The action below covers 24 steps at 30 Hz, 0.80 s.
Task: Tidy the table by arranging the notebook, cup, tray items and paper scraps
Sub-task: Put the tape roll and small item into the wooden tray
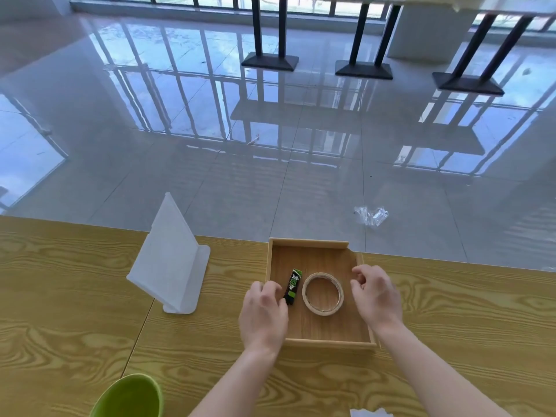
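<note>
A shallow wooden tray [310,243] sits at the table's far edge. Inside it lie a small black-and-green stick [293,285] and a ring of clear tape [322,293], side by side. My left hand [263,314] rests over the tray's left wall, fingers curled and touching the near end of the stick. My right hand [376,296] hovers over the tray's right side, fingers loosely curled and apart, holding nothing. A green cup [129,397] stands at the near left edge. A white paper scrap [371,413] peeks in at the bottom edge. No notebook is in view.
A white plastic sign stand [171,260] stands left of the tray on the wood-grain table [451,311]. Beyond the table's far edge is a glossy tiled floor with a crumpled clear wrapper [371,215] and black table bases [364,69].
</note>
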Each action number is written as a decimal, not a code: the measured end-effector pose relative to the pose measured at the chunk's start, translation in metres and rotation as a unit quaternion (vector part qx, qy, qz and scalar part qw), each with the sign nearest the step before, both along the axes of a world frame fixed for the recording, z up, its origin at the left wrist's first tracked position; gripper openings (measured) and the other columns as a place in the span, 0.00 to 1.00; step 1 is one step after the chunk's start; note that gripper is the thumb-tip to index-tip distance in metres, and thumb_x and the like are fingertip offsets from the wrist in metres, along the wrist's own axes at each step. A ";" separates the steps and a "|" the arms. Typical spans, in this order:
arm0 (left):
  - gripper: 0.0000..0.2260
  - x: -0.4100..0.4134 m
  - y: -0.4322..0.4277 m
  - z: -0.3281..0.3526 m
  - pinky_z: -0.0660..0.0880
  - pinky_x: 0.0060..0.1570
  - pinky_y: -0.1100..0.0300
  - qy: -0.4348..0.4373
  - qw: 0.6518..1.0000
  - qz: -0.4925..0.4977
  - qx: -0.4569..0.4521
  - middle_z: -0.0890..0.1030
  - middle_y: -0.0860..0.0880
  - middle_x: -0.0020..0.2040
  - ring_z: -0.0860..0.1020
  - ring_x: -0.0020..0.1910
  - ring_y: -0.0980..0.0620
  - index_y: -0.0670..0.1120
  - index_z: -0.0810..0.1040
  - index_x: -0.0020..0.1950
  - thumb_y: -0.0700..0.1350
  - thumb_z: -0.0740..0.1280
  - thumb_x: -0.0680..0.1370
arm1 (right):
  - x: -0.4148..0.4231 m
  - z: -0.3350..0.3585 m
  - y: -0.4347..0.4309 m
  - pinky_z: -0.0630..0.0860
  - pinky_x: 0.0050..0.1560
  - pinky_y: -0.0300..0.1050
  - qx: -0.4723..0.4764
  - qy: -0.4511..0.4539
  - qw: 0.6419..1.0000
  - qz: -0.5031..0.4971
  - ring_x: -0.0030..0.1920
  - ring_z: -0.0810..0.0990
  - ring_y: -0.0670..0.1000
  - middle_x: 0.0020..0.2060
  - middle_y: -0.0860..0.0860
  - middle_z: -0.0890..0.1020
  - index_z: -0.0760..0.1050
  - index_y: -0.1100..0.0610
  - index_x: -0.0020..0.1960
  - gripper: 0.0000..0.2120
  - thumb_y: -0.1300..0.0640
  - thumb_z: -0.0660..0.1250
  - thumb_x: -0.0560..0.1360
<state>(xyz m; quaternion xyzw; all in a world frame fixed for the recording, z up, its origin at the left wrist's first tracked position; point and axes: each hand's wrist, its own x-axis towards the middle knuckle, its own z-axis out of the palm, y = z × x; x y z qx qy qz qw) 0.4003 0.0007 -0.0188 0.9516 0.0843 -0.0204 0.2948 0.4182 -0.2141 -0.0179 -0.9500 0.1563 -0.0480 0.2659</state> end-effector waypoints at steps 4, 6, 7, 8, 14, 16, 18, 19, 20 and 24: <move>0.20 -0.007 0.012 -0.007 0.71 0.45 0.65 0.039 0.999 0.016 -0.002 0.75 0.49 0.59 0.75 0.54 0.53 0.50 0.71 0.69 0.49 0.68 0.77 | -0.012 -0.004 -0.011 0.76 0.47 0.49 0.002 0.036 0.999 -0.030 0.47 0.78 0.54 0.50 0.52 0.78 0.75 0.56 0.63 0.17 0.57 0.70 0.76; 0.22 -0.008 0.014 -0.008 0.71 0.47 0.64 0.058 0.998 0.017 -0.015 0.76 0.48 0.60 0.76 0.53 0.52 0.49 0.69 0.72 0.48 0.67 0.78 | -0.017 -0.006 -0.012 0.77 0.52 0.51 0.003 0.071 0.997 -0.036 0.52 0.78 0.55 0.55 0.54 0.78 0.73 0.56 0.66 0.20 0.53 0.70 0.76; 0.22 -0.009 0.014 -0.009 0.71 0.47 0.64 0.060 0.998 0.015 -0.016 0.76 0.48 0.60 0.77 0.53 0.52 0.49 0.69 0.72 0.47 0.67 0.78 | -0.019 -0.008 -0.012 0.77 0.53 0.51 0.002 0.088 0.995 -0.036 0.54 0.78 0.55 0.56 0.54 0.79 0.73 0.56 0.67 0.21 0.52 0.69 0.76; 0.22 -0.009 0.014 -0.010 0.71 0.47 0.63 0.059 0.998 0.012 -0.015 0.76 0.48 0.60 0.77 0.53 0.52 0.48 0.69 0.72 0.46 0.66 0.78 | -0.021 -0.010 -0.012 0.77 0.54 0.50 0.000 0.101 0.994 -0.036 0.55 0.78 0.55 0.56 0.54 0.79 0.72 0.57 0.67 0.21 0.51 0.69 0.76; 0.24 -0.008 0.020 -0.011 0.73 0.49 0.64 0.039 0.999 0.003 -0.018 0.79 0.49 0.56 0.77 0.51 0.53 0.49 0.70 0.71 0.37 0.67 0.76 | -0.025 -0.015 -0.015 0.77 0.57 0.50 -0.015 0.160 0.986 -0.045 0.57 0.79 0.55 0.58 0.53 0.81 0.74 0.57 0.67 0.20 0.54 0.67 0.77; 0.23 -0.007 0.025 -0.011 0.73 0.50 0.64 0.033 0.999 0.008 -0.020 0.80 0.49 0.57 0.78 0.52 0.52 0.48 0.71 0.71 0.36 0.67 0.77 | -0.023 -0.015 -0.011 0.77 0.57 0.51 -0.017 0.163 0.986 -0.041 0.57 0.79 0.55 0.58 0.53 0.81 0.75 0.57 0.67 0.19 0.54 0.67 0.77; 0.23 -0.006 0.031 -0.011 0.73 0.49 0.64 0.026 0.999 0.013 -0.015 0.80 0.48 0.57 0.79 0.53 0.52 0.47 0.71 0.71 0.36 0.67 0.77 | -0.022 -0.017 -0.005 0.77 0.56 0.50 -0.011 0.159 0.987 -0.036 0.57 0.80 0.55 0.57 0.52 0.82 0.75 0.57 0.66 0.19 0.54 0.67 0.77; 0.23 -0.005 0.034 -0.011 0.74 0.50 0.64 0.024 1.000 0.016 -0.012 0.80 0.48 0.57 0.79 0.53 0.52 0.48 0.71 0.71 0.36 0.67 0.77 | -0.021 -0.017 -0.001 0.78 0.55 0.50 -0.007 0.156 0.987 -0.035 0.56 0.80 0.55 0.56 0.52 0.82 0.76 0.57 0.65 0.18 0.54 0.67 0.76; 0.22 -0.004 0.037 -0.011 0.74 0.50 0.63 0.023 1.000 0.018 -0.010 0.80 0.48 0.57 0.79 0.53 0.51 0.47 0.72 0.71 0.36 0.67 0.77 | -0.020 -0.017 0.002 0.78 0.53 0.48 -0.003 0.152 0.988 -0.035 0.54 0.80 0.54 0.55 0.52 0.82 0.76 0.56 0.65 0.18 0.54 0.68 0.76; 0.21 0.002 0.050 -0.009 0.76 0.51 0.61 0.021 0.999 0.028 0.001 0.81 0.48 0.55 0.80 0.52 0.51 0.47 0.73 0.69 0.36 0.67 0.77 | -0.014 -0.019 0.015 0.75 0.47 0.44 0.008 0.144 0.989 -0.035 0.52 0.80 0.53 0.53 0.51 0.82 0.76 0.56 0.64 0.17 0.54 0.68 0.76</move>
